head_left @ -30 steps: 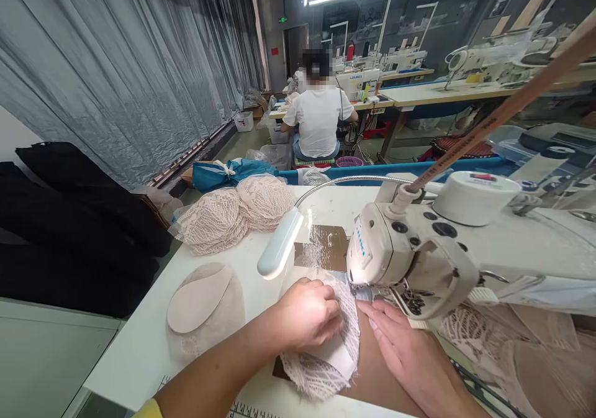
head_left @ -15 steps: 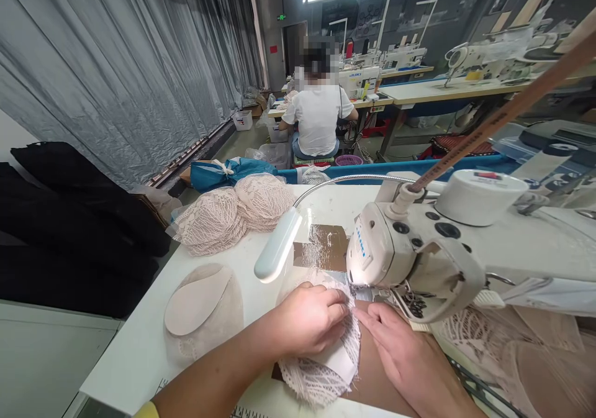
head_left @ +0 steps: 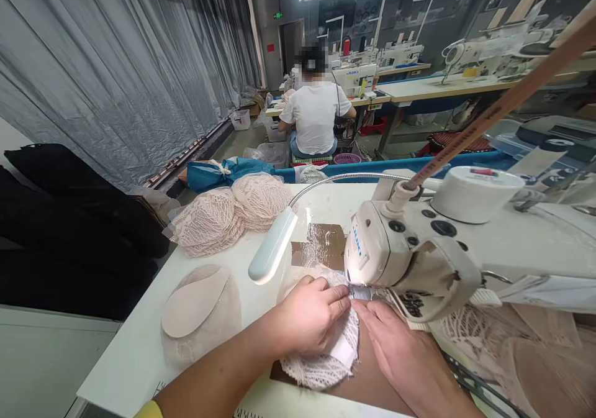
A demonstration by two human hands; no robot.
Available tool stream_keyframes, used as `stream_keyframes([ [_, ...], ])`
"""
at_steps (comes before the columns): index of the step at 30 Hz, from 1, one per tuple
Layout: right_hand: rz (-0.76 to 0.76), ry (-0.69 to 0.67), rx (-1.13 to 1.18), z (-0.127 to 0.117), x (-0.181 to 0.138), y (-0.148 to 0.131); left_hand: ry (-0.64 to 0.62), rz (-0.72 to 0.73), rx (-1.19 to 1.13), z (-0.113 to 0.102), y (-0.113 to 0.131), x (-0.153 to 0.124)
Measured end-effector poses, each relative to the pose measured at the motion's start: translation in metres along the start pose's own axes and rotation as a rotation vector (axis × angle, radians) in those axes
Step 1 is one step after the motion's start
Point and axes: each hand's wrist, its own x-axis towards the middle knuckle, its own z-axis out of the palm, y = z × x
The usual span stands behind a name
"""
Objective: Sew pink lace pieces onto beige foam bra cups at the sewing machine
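A pale lace piece [head_left: 321, 359] lies on the white table [head_left: 139, 356] under the head of a white sewing machine [head_left: 410, 256]. My left hand [head_left: 310, 318] rests on it with fingers curled, pinching its edge close to the presser foot [head_left: 361, 292]. My right hand [head_left: 395, 349] lies flat beside it, fingers stretched toward the foot and pressing the fabric down. Both fingertips meet just in front of the needle area.
A stack of lace cups [head_left: 228, 213] and a beige foam pad [head_left: 195, 300] sit to the left. A gooseneck lamp [head_left: 272, 250] hangs over the work. More lace [head_left: 512, 349] lies at the right. A person in a white shirt [head_left: 314, 117] sits at another machine ahead.
Both hands have slid forward, feeding the lace piece further under the machine head; less of it shows at the near edge.
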Motion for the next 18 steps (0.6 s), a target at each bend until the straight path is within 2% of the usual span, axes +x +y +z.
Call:
stream_keyframes([
  [8, -0.021, 0.036, -0.035, 0.001, 0.001, -0.001, 0.0, 0.065, 0.002, 0.001, -0.006, 0.001],
  [18, -0.041, 0.067, -0.062, 0.003, 0.003, 0.0, 0.124, 0.082, 0.045, 0.015, -0.01, 0.004],
])
